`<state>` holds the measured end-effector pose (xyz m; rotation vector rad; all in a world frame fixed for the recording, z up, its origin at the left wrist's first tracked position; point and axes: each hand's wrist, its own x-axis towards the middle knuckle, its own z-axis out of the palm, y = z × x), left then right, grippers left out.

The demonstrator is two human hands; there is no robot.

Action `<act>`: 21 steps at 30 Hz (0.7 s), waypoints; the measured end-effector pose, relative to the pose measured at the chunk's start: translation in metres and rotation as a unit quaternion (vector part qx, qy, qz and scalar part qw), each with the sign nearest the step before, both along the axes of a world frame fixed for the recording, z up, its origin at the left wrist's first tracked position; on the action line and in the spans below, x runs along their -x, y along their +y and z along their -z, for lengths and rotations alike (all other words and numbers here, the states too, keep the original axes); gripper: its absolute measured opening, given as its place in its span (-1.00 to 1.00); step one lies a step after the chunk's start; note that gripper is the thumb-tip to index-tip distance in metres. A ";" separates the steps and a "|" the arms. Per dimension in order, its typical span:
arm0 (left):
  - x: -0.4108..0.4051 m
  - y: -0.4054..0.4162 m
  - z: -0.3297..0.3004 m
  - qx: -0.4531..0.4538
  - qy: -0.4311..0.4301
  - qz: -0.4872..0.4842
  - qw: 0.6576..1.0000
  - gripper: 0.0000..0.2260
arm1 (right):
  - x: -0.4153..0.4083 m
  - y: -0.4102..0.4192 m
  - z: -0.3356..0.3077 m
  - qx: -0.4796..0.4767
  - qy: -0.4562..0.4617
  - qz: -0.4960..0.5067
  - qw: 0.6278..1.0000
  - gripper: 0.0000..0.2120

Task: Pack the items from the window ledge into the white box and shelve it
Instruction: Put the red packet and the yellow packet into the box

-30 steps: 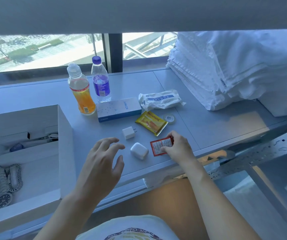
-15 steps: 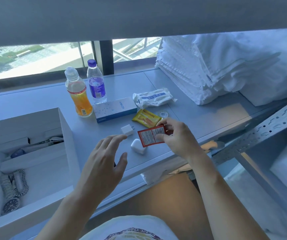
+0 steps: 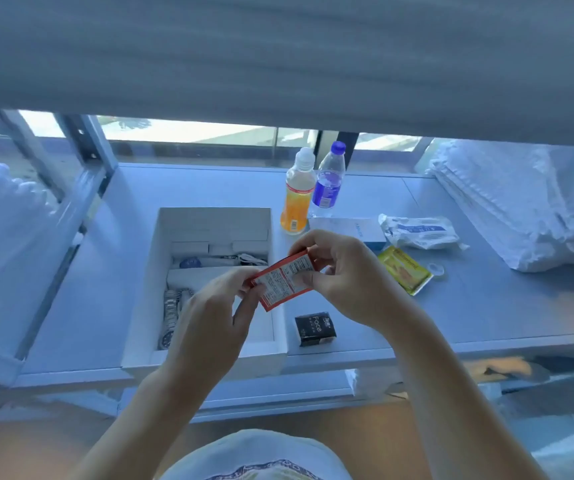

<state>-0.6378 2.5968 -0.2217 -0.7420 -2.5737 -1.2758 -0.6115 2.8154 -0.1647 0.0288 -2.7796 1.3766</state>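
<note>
1. Both hands hold a small red sachet [image 3: 283, 284] with white printed text, lifted above the right edge of the open white box [image 3: 209, 356].
2. The left hand [image 3: 209, 317] pinches the sachet's lower left corner between thumb and fingers; the right hand [image 3: 344, 271] grips its upper right side the same way.
3. The white box sits on the window ledge [image 3: 486, 306] and holds a metal wristwatch [image 3: 171, 313] and some white packaging.
4. On the ledge right of the box lie a small black packet [image 3: 315, 329], a yellow sachet [image 3: 405, 273], a white wrapped pack [image 3: 420, 232] and a pale blue carton [image 3: 351, 228].
5. An orange drink bottle [image 3: 297, 197] and a water bottle [image 3: 328, 185] stand upright behind them.
6. Folded white linens [image 3: 527, 202] are stacked at the far right.
</note>
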 end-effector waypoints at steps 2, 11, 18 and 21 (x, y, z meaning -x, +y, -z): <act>0.002 -0.025 0.001 0.018 -0.002 -0.031 0.999 -0.85 | 0.017 -0.022 0.002 -0.015 -0.011 -0.043 0.999 -0.72; 0.012 -0.106 0.016 0.125 -0.005 -0.124 0.984 -0.96 | 0.110 -0.106 0.038 -0.168 -0.064 -0.156 0.971 -0.76; 0.008 -0.121 0.027 0.121 0.007 -0.070 0.990 -0.85 | 0.149 -0.128 0.085 -0.354 -0.175 -0.236 0.888 -0.69; 0.005 -0.122 0.030 0.113 0.006 -0.060 0.992 -0.81 | 0.155 -0.131 0.100 -0.397 -0.216 -0.249 0.856 -0.64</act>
